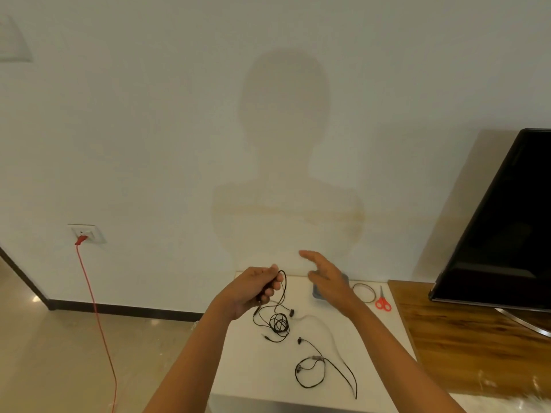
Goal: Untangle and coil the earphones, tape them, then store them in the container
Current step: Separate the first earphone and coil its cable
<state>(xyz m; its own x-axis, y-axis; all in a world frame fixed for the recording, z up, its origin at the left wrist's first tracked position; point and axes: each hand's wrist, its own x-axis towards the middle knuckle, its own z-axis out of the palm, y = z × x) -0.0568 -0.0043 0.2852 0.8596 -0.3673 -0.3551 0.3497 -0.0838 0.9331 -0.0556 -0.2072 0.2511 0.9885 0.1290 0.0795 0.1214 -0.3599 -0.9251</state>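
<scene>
My left hand [256, 289] grips one end of a black earphone cable [278, 323], lifted above the white table [253, 371]; the rest of that cable hangs down into a tangled loop on the tabletop. My right hand [326, 277] hovers open above a grey-blue container [316, 293] at the back of the table, covering most of it. A second pair of black earphones [316, 368] lies loosely spread near the table's front. A whitish cable [319, 320] lies between the two pairs.
A roll of tape [363, 293] and red-handled scissors [382, 302] lie at the table's back right. A dark TV screen [507, 222] stands on a wooden cabinet [465, 332] to the right. A red cord [95, 308] hangs from a wall socket at left.
</scene>
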